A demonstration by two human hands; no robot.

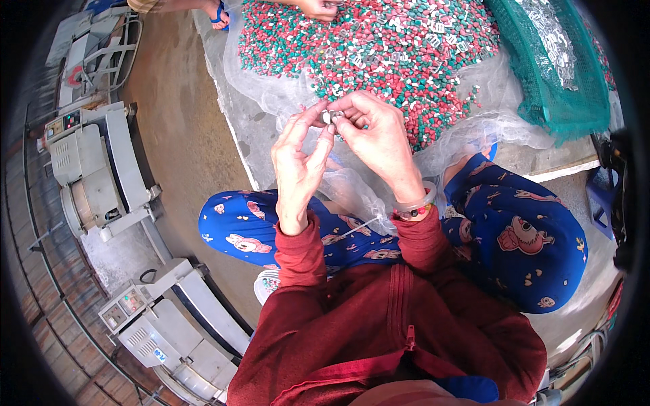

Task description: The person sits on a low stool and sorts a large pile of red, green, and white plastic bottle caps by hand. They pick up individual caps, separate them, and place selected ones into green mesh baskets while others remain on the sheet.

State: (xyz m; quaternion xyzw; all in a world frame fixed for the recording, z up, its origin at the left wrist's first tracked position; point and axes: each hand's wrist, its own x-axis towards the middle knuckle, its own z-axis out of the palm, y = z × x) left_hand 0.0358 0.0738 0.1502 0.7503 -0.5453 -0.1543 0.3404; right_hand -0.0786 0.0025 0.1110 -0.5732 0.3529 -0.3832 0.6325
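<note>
My left hand (298, 154) and my right hand (380, 135) meet above the near edge of a pile, both closed. Pinched between their fingertips is a small silvery metal piece (328, 117), partly covered by the fingers, so its exact shape is unclear. Beyond it spreads the pile of small red, green and white pebble-like pieces (406, 81). Flat metal pieces with slots, like small buckles (433, 28), lie scattered among them. A sheer whitish mesh sheet (271, 98) lies under the pile. A beaded bracelet and a clear bangle circle my right wrist.
At the far right stands a green mesh-lined basket (565, 115) with silvery metal pieces (552, 40) in it. Another person's hand (321, 8) reaches over the pile's far edge. Grey machines (88, 152) line the left side. A white bucket (263, 287) sits beside my left leg.
</note>
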